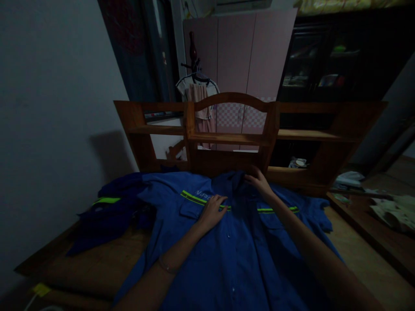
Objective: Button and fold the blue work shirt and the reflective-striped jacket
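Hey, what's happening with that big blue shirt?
A person has both hands on a blue cloth shirt with yellow-green stripes, spread front up on a pale wooden surface. The left hand rests on the chest, by the stripe. The right hand is at the dark collar; it's too dim to tell whether it grips. A darker blue garment lies crumpled beside the shirt, toward the wall.

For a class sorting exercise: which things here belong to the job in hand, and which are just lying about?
In hand: blue work shirt, left hand on it, right hand at its collar.

Just around: darker blue garment, untouched; hanging white T-shirt; pink wardrobe.
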Motion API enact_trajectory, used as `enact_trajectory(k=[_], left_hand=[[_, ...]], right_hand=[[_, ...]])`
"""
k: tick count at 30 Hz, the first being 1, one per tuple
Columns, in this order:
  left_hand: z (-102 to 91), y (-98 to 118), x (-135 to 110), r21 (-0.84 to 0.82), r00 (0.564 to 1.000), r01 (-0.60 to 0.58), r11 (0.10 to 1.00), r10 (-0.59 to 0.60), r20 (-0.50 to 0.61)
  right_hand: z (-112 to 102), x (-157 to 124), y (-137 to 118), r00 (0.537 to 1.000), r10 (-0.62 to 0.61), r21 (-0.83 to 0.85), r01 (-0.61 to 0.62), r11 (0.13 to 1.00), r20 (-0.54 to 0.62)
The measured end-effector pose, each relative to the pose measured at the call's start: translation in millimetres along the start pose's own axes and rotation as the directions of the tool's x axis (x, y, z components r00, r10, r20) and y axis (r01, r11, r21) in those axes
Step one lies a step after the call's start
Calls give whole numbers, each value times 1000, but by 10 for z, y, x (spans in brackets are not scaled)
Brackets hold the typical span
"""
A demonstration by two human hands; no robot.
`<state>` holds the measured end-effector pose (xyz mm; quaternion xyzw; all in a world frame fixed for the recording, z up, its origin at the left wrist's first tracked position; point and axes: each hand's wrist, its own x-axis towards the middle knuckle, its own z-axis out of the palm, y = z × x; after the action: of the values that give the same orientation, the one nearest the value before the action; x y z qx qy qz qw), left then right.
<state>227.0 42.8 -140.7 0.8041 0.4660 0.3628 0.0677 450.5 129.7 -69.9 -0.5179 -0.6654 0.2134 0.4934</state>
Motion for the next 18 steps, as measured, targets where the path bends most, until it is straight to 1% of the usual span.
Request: enact_trajectory(k=[2, 4, 6, 8, 9, 11, 15, 18], left_hand=[[15, -4, -15, 7, 999, -21, 1000, 21, 36], [26, -7, -25, 25, 998, -35, 999, 34, 54], [34, -9, -26, 51, 997, -42, 998, 39, 61], [42, -15, -22, 77, 998, -38, 996, 33, 59], [46, -19, -20, 86, 998, -33, 996, 28, 56], [54, -29, -16, 88, 999, -24, 996, 19, 49], [64, -48, -7, 40, 1000, -4, 999, 3, 29], [63, -59, 8, -23, 999, 36, 999, -36, 25]], right_hand=[[-175, -135, 48, 999, 23, -53, -25, 998, -37], [-348, -294, 129, 997, 71, -129, -73, 989, -24], [-462, -455, 225, 988, 142, -196, -128, 972, 56], [-478, -591, 310, 965, 204, -233, -162, 959, 165], [-449, -643, 339, 953, 217, -235, -166, 958, 212], [-332, -710, 355, 942, 199, -203, -146, 968, 271], [-12, -769, 233, 956, 79, -80, -58, 995, 282], [179, -863, 113, 940, 4, -18, 3, 1000, 341]])
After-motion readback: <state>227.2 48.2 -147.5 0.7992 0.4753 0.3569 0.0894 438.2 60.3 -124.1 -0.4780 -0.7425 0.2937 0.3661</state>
